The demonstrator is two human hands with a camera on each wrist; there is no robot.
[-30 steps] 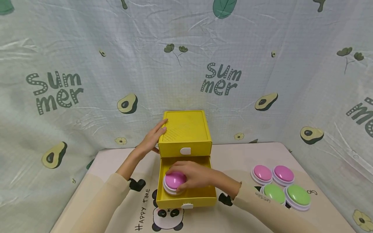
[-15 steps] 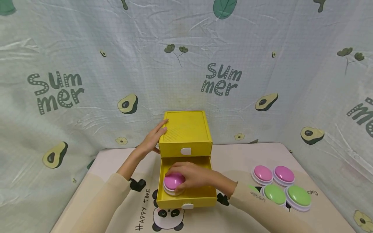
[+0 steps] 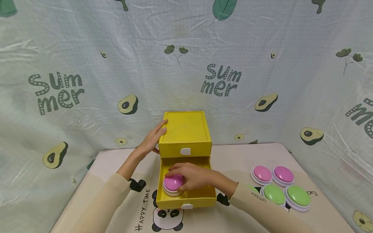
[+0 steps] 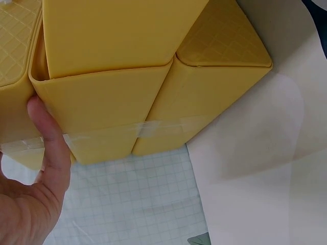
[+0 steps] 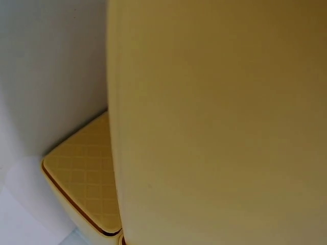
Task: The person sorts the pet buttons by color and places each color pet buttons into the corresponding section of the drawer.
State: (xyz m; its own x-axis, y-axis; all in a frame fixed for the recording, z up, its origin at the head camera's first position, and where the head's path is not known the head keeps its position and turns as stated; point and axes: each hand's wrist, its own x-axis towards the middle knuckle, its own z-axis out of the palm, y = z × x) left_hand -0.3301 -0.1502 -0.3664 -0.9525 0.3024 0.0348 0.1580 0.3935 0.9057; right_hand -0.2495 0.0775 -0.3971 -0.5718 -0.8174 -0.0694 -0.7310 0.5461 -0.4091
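Observation:
A yellow two-drawer box (image 3: 184,127) stands at the back of the table, its lower drawer (image 3: 201,202) pulled out and the upper one closed. My left hand (image 3: 151,139) rests against its left side, fairly straight fingers reaching onto the top edge. In the left wrist view the thumb (image 4: 48,127) lies along the yellow side wall, close to a strip of clear tape. Inside the open drawer, at its left, sits a pink dome push button (image 3: 174,183) with a white base. My right hand (image 3: 193,176) holds it from above, fingers and thumb round its sides. The right wrist view shows only yellow walls.
To the right on the table are two pink push buttons (image 3: 262,173) and several green push buttons (image 3: 298,195), one partly behind the right sleeve (image 3: 256,202). A printed curtain (image 3: 233,126) hangs behind the box. A white handle (image 3: 187,206) projects from the drawer front.
The pink push button has shifted slightly left within the drawer, with my right hand on it. My left hand stays in place against the box.

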